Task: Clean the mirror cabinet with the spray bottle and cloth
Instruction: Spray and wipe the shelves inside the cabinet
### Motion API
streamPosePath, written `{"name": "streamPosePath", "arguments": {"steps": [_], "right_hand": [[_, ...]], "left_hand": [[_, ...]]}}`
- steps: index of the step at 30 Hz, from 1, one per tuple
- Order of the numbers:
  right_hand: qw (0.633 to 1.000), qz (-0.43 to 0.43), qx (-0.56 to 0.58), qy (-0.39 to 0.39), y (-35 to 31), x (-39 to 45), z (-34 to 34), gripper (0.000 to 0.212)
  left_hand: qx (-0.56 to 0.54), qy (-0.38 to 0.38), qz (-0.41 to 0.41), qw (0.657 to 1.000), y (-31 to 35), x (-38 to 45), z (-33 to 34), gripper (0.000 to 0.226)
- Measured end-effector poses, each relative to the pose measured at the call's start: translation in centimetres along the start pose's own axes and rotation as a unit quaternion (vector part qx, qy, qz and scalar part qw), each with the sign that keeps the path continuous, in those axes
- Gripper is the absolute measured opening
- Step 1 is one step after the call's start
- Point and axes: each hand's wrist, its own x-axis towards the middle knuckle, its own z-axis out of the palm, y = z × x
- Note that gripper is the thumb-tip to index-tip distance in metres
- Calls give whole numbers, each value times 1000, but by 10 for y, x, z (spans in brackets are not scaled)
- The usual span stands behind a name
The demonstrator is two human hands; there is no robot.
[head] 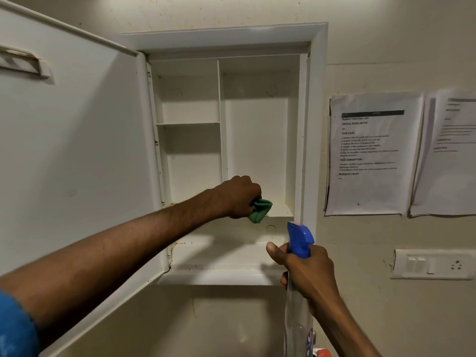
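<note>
Inside white cabinet (260,140) — bunched green cloth (260,211)

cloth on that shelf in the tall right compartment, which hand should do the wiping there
Left. The left hand already grips the green cloth at the shelf edge inside the open cabinet. The right hand is wrapped round the spray bottle, held lower, outside the cabinet's front.

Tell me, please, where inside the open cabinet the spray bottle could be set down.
Bare: the bottom shelf below the green cloth, and both left compartments. Crowded: the tall right compartment's floor, where the left hand holds the cloth.
</note>
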Motion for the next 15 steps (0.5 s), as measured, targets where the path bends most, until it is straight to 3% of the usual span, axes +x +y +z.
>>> {"name": "streamPosePath", "arguments": {"steps": [4,9,12,15], "right_hand": [[1000,6,-9,2,2,0,-7,28],[1000,14,6,8,1,-1,-17,29],[1000,1,-1,-12,-3,2,-16,29],[996,3,-24,-89,-16,11,-3,31]], "left_hand": [[52,-22,19,998,1,8,-19,20],[159,125,40,978,-7,23,-34,18],[145,116,11,983,-7,32,-29,20],[94,85,-32,991,-8,35,-27,20]]}}
